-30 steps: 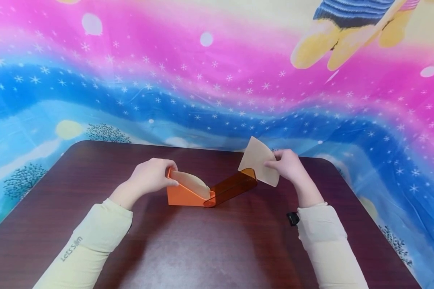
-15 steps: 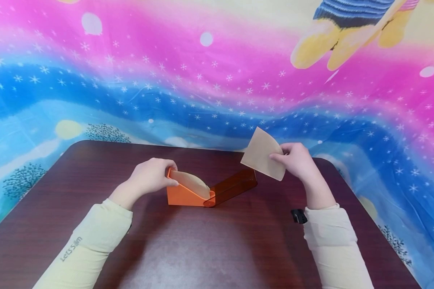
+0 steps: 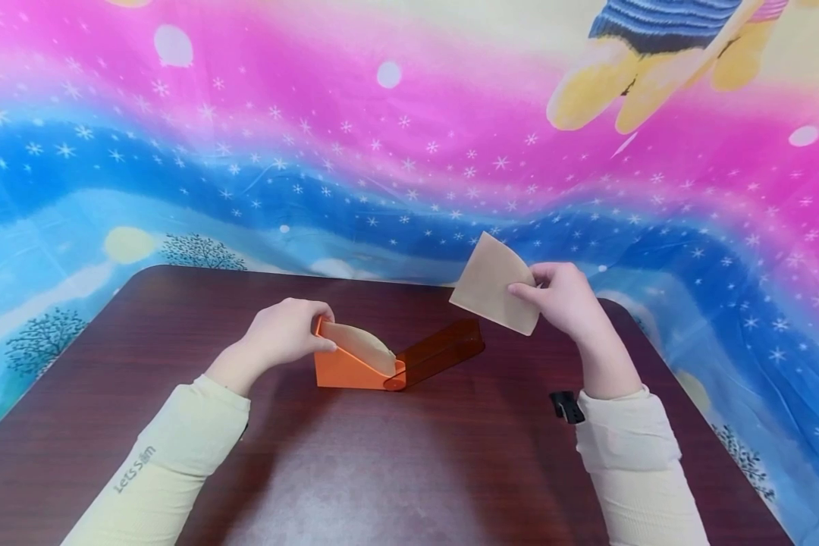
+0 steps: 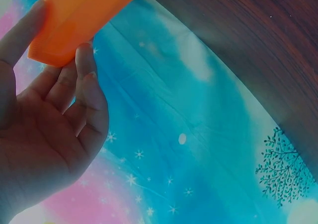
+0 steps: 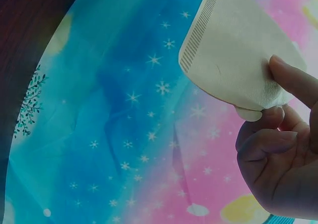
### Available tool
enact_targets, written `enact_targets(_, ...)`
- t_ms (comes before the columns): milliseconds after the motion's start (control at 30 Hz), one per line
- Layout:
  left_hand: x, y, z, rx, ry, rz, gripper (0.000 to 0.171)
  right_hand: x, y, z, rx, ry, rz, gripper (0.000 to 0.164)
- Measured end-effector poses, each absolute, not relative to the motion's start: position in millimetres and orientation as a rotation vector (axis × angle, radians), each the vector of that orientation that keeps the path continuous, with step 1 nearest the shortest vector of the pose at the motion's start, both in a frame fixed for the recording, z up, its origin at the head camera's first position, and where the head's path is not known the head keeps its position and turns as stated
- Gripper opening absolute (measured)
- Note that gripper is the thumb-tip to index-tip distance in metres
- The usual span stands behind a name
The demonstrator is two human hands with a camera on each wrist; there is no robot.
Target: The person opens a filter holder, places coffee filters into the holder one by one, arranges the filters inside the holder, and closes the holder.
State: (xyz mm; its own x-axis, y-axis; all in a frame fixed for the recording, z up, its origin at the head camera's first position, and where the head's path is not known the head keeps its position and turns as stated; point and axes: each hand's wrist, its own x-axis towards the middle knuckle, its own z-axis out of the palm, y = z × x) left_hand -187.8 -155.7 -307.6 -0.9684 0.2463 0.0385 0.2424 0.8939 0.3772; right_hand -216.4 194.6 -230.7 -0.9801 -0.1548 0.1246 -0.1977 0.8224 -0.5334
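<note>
My left hand (image 3: 287, 330) grips the tall back end of an orange filter holder (image 3: 348, 371), thumb on the near side and fingers over the far side. In the left wrist view the same orange box (image 4: 84, 20) sits between thumb and fingertips. Tan paper coffee filters (image 3: 358, 345) stand inside it. Its brown see-through lid (image 3: 444, 353) is swung out to the right. Above and right of the lid, my right hand (image 3: 563, 299) pinches a paper coffee filter (image 3: 494, 284) between thumb and fingers. The right wrist view shows the crimped seam along this filter (image 5: 238, 50).
A dark wood table (image 3: 382, 470) with rounded corners bears the holder. Behind it hangs a colourful cloth (image 3: 409, 174) printed with snowflakes. A black clip (image 3: 566, 407) sits at the right sleeve cuff.
My right hand has lifted the filter up, away from the lid, and slightly right. The left hand and the holder have stayed in place.
</note>
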Motion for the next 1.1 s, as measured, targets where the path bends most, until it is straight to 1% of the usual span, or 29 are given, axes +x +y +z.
enact_targets(500, -188.1, -156.1, -307.0, 0.402, 3.036, 0.617, 0.025, -205.5, 180.2, -222.1, 0.336, -2.892, 0.891, 0.024)
enact_targets(733, -187.0, -156.6, -306.9, 0.400, 3.038, 0.620, 0.025, -203.6, 169.7, -222.9, 0.363, -2.883, 0.907, 0.020)
enact_targets(1100, -186.7, -155.7, -306.5, 0.389, 3.033, 0.610, 0.027, -201.3, 148.3, -228.5, 0.391, -2.892, 0.931, 0.018)
